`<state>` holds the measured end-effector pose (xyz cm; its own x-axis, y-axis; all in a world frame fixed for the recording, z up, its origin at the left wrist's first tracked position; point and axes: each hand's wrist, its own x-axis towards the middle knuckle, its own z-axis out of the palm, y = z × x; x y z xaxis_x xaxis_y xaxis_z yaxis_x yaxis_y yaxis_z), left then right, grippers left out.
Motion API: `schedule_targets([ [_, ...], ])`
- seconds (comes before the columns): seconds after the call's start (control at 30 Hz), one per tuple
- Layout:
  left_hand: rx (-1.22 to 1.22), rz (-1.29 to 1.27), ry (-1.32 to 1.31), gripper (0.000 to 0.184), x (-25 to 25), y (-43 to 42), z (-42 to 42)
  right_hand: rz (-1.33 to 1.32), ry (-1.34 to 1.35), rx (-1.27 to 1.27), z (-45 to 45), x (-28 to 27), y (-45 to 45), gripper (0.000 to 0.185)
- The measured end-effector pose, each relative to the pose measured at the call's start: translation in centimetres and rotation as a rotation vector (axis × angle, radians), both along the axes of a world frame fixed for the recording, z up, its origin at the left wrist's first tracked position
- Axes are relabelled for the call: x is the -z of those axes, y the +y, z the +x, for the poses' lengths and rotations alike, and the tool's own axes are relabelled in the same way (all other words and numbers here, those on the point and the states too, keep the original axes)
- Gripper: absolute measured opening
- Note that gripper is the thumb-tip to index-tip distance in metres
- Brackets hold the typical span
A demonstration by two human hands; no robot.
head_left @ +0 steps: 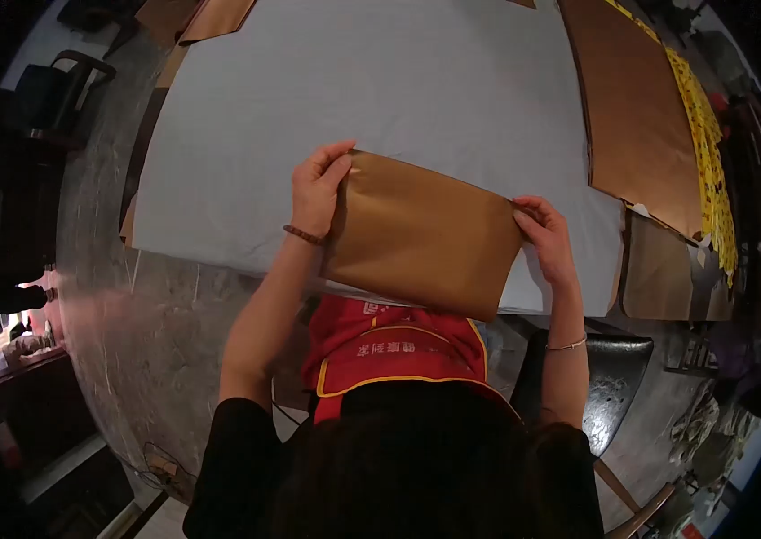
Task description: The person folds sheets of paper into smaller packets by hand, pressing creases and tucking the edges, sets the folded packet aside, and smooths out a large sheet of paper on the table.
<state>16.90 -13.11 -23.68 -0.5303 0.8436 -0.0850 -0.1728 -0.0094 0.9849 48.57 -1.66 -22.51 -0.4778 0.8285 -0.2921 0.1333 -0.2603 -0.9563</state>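
Note:
A brown sheet (430, 234), paper-like and slightly glossy, is stretched between my two hands at the near edge of the covered table. My left hand (319, 184) pinches its far left corner between thumb and fingers. At the far right corner, my right hand (544, 232) pinches the sheet the same way. The sheet's near edge bends down over the table edge, above my red apron (398, 350). Beneath the sheet lies a pale grey cloth (380, 81) that covers the table.
Larger brown sheets (637, 117) lie along the table's right side, bordered by a yellow patterned strip (699, 135). More brown pieces (217, 20) sit at the far left corner. A black chair (610, 386) stands close on my right; another dark chair (57, 94) is at the far left.

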Motion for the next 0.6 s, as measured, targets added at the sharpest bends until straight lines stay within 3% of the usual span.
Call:
schedule_targets([
  [0.03,-0.017,-0.004,0.002,0.023,0.1,0.2,0.1,-0.004,0.002,-0.017,-0.4,-0.2,0.1,0.021],
  [0.1,0.024,-0.063,0.21,0.022,0.6,0.7,0.4,0.209,-0.417,-0.065,-1.3,-1.2,0.4,0.025],
  [0.13,0.032,-0.022,0.281,0.022,1.0,1.0,0.4,0.206,-0.412,-0.08,-2.2,-1.3,0.4,0.025],
  [0.2,0.033,-0.039,0.291,0.023,1.5,1.3,0.7,0.902,-0.602,-0.192,-5.1,-1.5,0.5,0.031],
  [0.27,0.058,-0.036,0.209,0.023,1.6,1.4,1.0,1.071,-0.434,-0.253,-9.0,-2.3,0.5,0.036],
  [0.3,0.052,-0.037,0.211,0.023,1.3,1.3,1.2,1.072,-0.429,-0.257,-10.7,-2.3,0.4,0.036],
  [0.37,0.108,-0.001,0.177,0.022,0.2,1.2,1.5,0.55,-0.223,-0.386,-13.4,-2.3,0.5,0.034],
  [0.47,0.106,0.098,0.213,0.022,-0.8,1.3,2.1,0.324,-0.207,-0.555,-15.3,-2.8,1.9,0.028],
  [0.6,0.133,0.064,0.227,0.03,-1.7,1.2,1.8,0.266,-0.241,-0.613,-15.6,-3.8,2.1,0.024],
])
